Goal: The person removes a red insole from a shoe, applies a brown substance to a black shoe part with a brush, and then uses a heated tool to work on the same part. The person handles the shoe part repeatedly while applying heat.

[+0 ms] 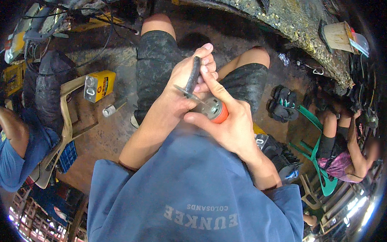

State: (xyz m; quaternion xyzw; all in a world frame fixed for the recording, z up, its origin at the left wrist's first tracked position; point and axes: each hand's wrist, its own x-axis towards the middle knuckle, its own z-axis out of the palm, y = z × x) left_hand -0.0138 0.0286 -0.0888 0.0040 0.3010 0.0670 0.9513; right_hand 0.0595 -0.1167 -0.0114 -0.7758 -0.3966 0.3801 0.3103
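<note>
Underfoot: stained brown floor (112,135)
Left: beige plastic chair (67,121)
Right: green plastic chair (327,185)
Light: white streaks (357,208), lower right

The desk (286,19) spans the front, ahead of the person's knees, with a tub (338,37) at its right end. Over the lap the hands meet, a strip (193,76) in the left hand (178,80) and a tool (212,109) in the right hand (233,108). Leftward on the floor come a tin (101,86), a small container (109,111) just behind it and, farther out, a chair (67,101); rightward, a second tin (259,133) beside the right forearm, then sandals (284,105) ahead of an occupied seat (318,153).
</note>
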